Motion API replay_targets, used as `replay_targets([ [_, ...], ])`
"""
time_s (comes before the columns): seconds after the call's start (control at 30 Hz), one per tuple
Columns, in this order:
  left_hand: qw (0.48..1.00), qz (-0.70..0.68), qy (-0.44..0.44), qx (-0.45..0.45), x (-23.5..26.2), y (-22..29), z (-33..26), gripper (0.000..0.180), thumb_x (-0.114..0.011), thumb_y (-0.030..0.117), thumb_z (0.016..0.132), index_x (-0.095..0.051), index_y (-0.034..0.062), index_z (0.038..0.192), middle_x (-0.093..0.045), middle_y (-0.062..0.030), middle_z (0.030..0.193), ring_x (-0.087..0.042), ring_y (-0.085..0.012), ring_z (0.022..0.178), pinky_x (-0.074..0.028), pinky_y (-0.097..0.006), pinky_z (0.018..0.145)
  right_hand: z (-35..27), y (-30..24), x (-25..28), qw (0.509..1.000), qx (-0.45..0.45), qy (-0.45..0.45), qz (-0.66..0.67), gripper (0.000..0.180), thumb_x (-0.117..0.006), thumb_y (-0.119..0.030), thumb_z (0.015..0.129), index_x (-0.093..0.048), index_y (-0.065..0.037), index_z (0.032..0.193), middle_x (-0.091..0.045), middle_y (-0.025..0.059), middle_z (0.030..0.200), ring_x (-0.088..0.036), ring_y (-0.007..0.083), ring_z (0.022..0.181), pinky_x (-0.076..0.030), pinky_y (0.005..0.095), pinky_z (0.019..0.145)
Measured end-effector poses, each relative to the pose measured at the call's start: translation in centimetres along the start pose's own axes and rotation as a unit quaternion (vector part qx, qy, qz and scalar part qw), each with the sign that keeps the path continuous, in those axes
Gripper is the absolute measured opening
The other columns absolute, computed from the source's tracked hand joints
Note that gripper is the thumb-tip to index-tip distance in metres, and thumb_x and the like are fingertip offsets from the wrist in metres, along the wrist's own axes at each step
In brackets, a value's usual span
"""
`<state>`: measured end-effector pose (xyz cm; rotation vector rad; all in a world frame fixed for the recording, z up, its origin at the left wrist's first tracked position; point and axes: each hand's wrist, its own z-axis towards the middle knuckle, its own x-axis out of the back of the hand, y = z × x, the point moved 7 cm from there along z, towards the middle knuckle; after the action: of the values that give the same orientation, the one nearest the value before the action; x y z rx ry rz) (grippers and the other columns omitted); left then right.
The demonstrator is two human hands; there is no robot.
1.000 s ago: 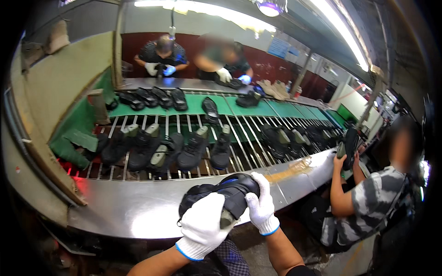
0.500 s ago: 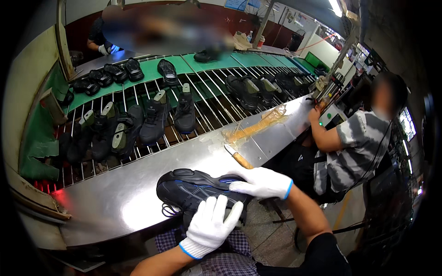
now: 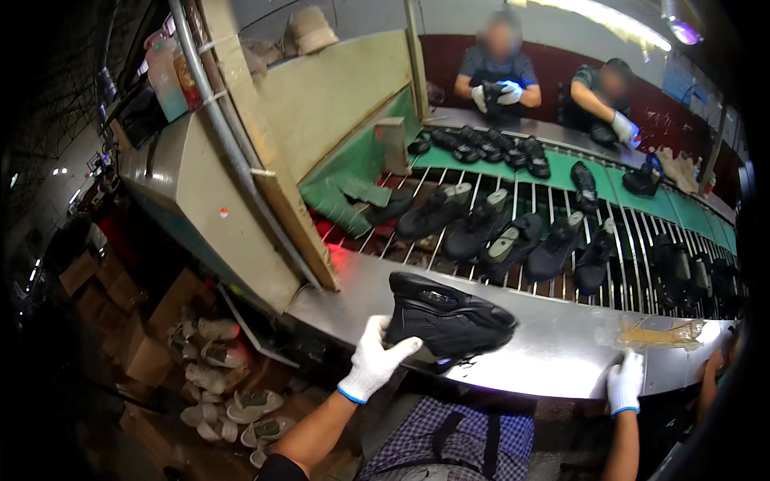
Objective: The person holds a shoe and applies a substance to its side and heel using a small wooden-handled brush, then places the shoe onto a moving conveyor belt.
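My gloved left hand (image 3: 375,357) is closed on one end of a black sneaker (image 3: 453,319), with the thumb on the near side. The shoe lies tilted on its side over the front edge of the metal bench (image 3: 553,353), its thick sole turned up and away, laces toward me. Further right, my gloved right hand (image 3: 625,381) rests at the bench edge beside a patch of brown tape (image 3: 662,334). Its fingers are curled, and whatever they hold is hidden.
Behind the bench runs a barred roller rack with several black shoes (image 3: 553,248) and a green belt (image 3: 513,174). Two gloved co-workers (image 3: 497,80) sit beyond it. A cream machine housing (image 3: 216,192) stands left, with pale shoes (image 3: 253,406) below. Another person's arm (image 3: 710,381) shows far right.
The view has swung left. My left hand has taken the sneaker's end and the shoe has turned over. My right hand has left the shoe for the bench edge, where a wooden-handled tool lay.
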<state>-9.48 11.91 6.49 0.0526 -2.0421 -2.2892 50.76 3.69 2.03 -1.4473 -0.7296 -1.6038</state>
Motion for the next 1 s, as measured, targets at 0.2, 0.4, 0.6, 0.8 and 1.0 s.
replay_targets([
  [0.2,0.927,0.36,-0.018,0.105,-2.6,-2.7,-5.6,0.065,-0.089,0.059,0.081,-0.068,0.0011,0.101,-0.074,-0.011,0.079,-0.074,-0.0274,0.072,-0.06,-0.04,0.072,0.8,4.2,-0.1,0.998,0.006,0.003,-0.056,0.045,-0.064,-0.004,0.091,-0.061,-0.007,0.135,-0.062,0.0245,0.127,-0.067,0.0491,0.108,-0.057,0.0554,0.094],
  [0.4,0.838,0.452,0.06,-0.3,-3.4,3.3,-5.6,0.105,-0.1,0.04,0.066,-0.048,-0.0027,0.147,-0.042,-0.0274,0.153,-0.043,-0.0538,0.14,-0.041,-0.061,0.116,1.3,-2.4,3.0,0.664,-0.181,-0.047,0.724,0.014,-0.064,-0.015,0.103,-0.067,-0.006,0.113,-0.063,0.0027,0.086,-0.057,0.014,0.062,-0.048,0.0268,0.055],
  [0.6,0.822,0.507,-0.167,-0.199,-4.9,5.4,0.7,0.123,-0.096,0.054,0.065,-0.039,-0.0039,0.158,-0.04,-0.0308,0.163,-0.045,-0.0495,0.145,-0.041,-0.056,0.118,-15.2,-32.1,7.4,0.489,-0.064,-0.637,0.593,0.033,-0.054,-0.029,0.112,-0.06,-0.002,0.129,-0.054,-0.0026,0.066,-0.05,0.006,0.046,-0.038,0.0213,0.038],
  [0.8,0.793,0.55,-0.203,-0.167,-6.1,4.8,2.8,0.112,-0.089,0.052,0.07,-0.043,-0.0026,0.156,-0.061,-0.0196,0.134,-0.065,-0.0373,0.11,-0.054,-0.048,0.093,-16.1,-35.9,4.7,0.422,-0.089,-0.723,0.54,0.035,-0.051,-0.033,0.114,-0.058,-0.002,0.129,-0.053,-0.0025,0.066,-0.044,0.0044,0.04,-0.036,0.0205,0.033],
  [1.0,0.802,0.543,-0.166,-0.189,-5.4,3.8,2.5,0.104,-0.087,0.045,0.072,-0.045,-0.0006,0.155,-0.062,-0.0201,0.135,-0.065,-0.0378,0.118,-0.054,-0.048,0.098,-16.9,-37.8,4.6,0.429,-0.068,-0.718,0.544,0.034,-0.051,-0.034,0.115,-0.059,-0.004,0.129,-0.056,-0.0018,0.068,-0.044,0.0054,0.04,-0.035,0.0222,0.033],
])
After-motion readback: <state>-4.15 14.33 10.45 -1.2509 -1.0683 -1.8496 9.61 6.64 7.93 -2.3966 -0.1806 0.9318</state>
